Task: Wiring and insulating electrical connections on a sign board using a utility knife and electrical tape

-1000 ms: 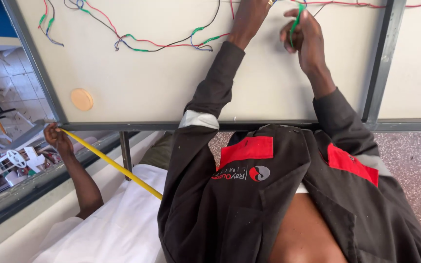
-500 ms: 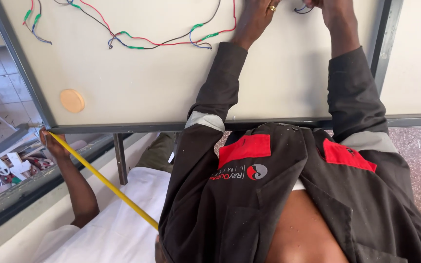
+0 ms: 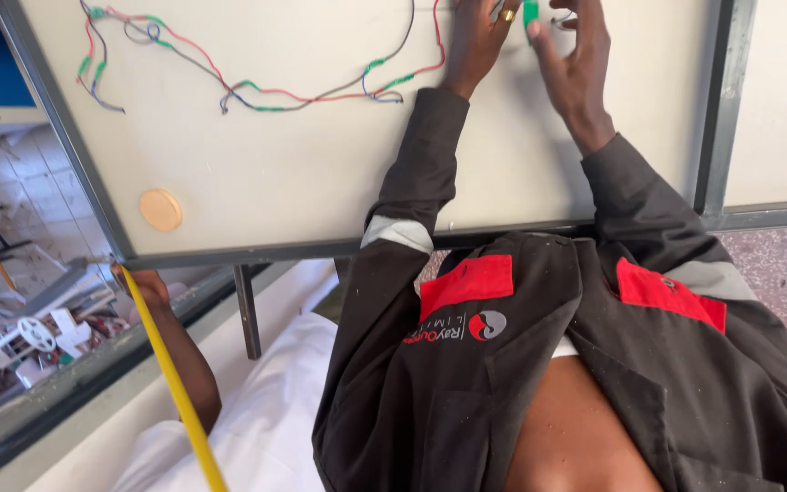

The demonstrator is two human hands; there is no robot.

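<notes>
A small green connector [image 3: 530, 13], smooth plastic, is sitting at the top edge of a pale flat panel [image 3: 302, 173]. Both hands are working it: left hand [image 3: 477, 41] pinching beside it, right hand [image 3: 577, 64] spread loosely. Thin coloured wires [image 3: 257, 87] are trailing left; a co-worker's hand [image 3: 143, 287] is gripping a yellow tape [image 3: 175, 383].
</notes>
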